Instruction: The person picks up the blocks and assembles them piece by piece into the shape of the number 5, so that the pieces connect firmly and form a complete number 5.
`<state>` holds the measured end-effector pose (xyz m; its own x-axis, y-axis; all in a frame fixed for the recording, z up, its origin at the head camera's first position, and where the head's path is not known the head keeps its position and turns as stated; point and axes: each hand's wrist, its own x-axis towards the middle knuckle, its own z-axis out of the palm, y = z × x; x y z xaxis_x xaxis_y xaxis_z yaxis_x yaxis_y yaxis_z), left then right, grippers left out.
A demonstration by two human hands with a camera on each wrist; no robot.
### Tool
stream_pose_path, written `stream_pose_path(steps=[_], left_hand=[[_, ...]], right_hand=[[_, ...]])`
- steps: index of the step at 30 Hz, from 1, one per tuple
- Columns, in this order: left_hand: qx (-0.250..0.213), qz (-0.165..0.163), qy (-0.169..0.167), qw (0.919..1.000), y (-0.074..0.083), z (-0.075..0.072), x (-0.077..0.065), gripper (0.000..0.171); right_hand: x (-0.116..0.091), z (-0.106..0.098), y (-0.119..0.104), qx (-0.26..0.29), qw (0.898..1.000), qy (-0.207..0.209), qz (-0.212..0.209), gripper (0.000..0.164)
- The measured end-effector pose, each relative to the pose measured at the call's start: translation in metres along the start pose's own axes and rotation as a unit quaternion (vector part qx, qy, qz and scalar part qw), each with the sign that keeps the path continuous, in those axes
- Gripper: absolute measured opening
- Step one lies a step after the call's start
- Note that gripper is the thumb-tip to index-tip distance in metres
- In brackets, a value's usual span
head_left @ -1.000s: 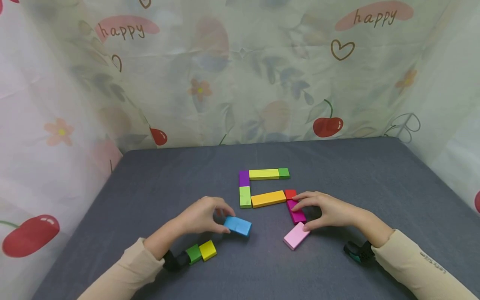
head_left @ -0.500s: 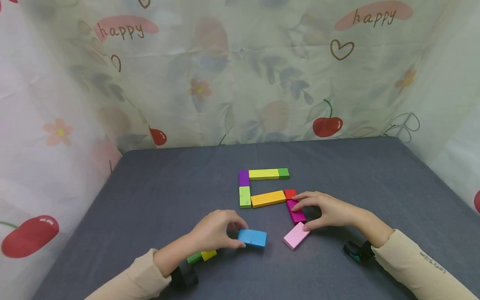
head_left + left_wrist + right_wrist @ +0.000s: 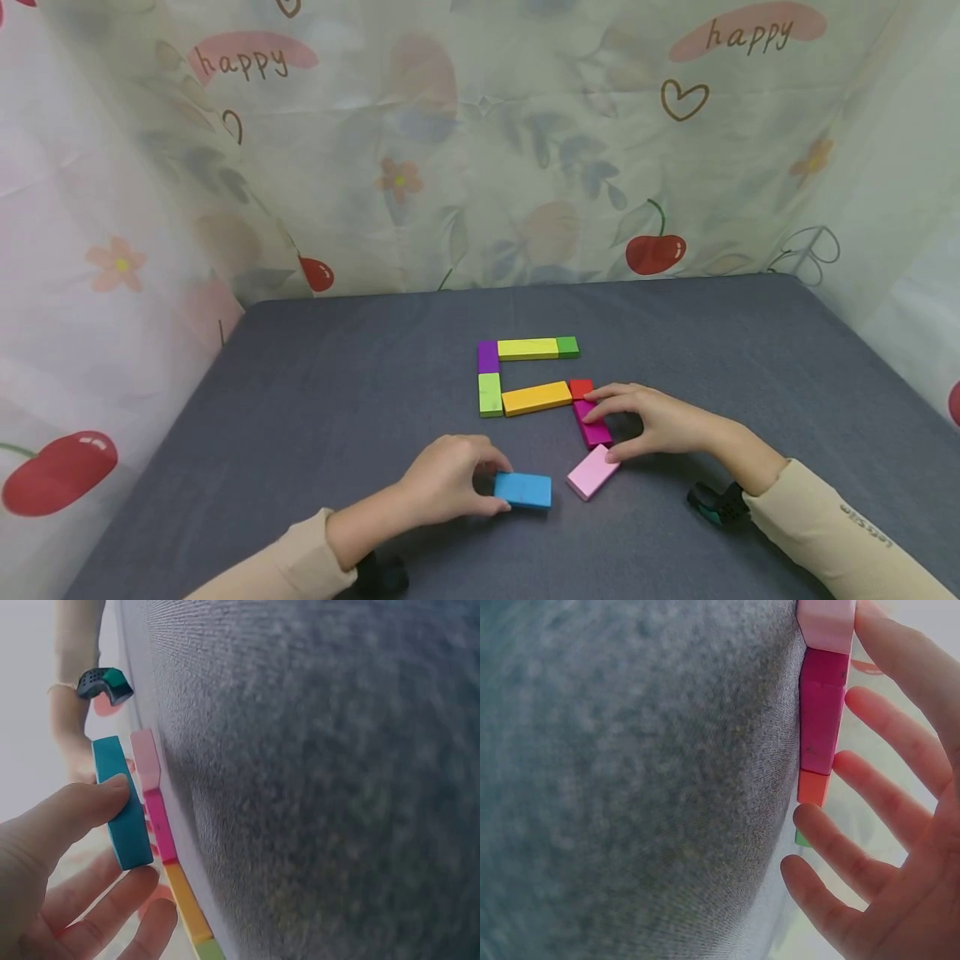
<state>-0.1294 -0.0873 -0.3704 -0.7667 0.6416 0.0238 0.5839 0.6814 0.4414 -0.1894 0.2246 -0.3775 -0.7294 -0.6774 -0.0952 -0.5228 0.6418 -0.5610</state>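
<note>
My left hand (image 3: 450, 479) pinches a blue rectangular block (image 3: 523, 490) between thumb and fingers; it seems just off the cloth in the left wrist view. To its right lies a tilted pink block (image 3: 592, 472), apart from the blue one. My right hand (image 3: 660, 421) has its thumb on the pink block and fingertips on a magenta block (image 3: 588, 427), its fingers spread in the right wrist view. Pink meets magenta at a corner. Beyond follow a red block (image 3: 580, 388), an orange block (image 3: 536, 398) and a light green block (image 3: 490, 394), end to end.
The row continues with a purple block (image 3: 488, 357), a yellow block (image 3: 528, 349) and a small green block (image 3: 567, 347). All lie on a dark grey cloth-covered table (image 3: 360, 358). A patterned curtain (image 3: 480, 150) stands behind it.
My left hand has carried the blue block right and nearer to me, towards the pink block. Its arm now hides small green and yellow blocks. My right hand has stayed still.
</note>
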Motion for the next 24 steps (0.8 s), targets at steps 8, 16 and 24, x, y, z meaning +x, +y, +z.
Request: stream_pose_path(steps=[8,16,24], left_hand=[[0.009,-0.006,0.001,0.9999,0.0022,0.0042,0.0030,0.030],[0.027,-0.005,-0.002,0.9996,0.0052,0.0057,0.0058,0.030],[0.044,0.007,-0.003,0.9990,0.0082,0.0063,0.0093,0.031]], right_hand=[[0.0003,0.0001,0.0014,-0.001,1.000,-0.001,-0.001,0.048],[0.0000,-0.0002,0.0007,0.002,1.000,-0.003,0.000,0.047],[0.0001,-0.0008,-0.0004,0.008,1.000,-0.005,0.002,0.047]])
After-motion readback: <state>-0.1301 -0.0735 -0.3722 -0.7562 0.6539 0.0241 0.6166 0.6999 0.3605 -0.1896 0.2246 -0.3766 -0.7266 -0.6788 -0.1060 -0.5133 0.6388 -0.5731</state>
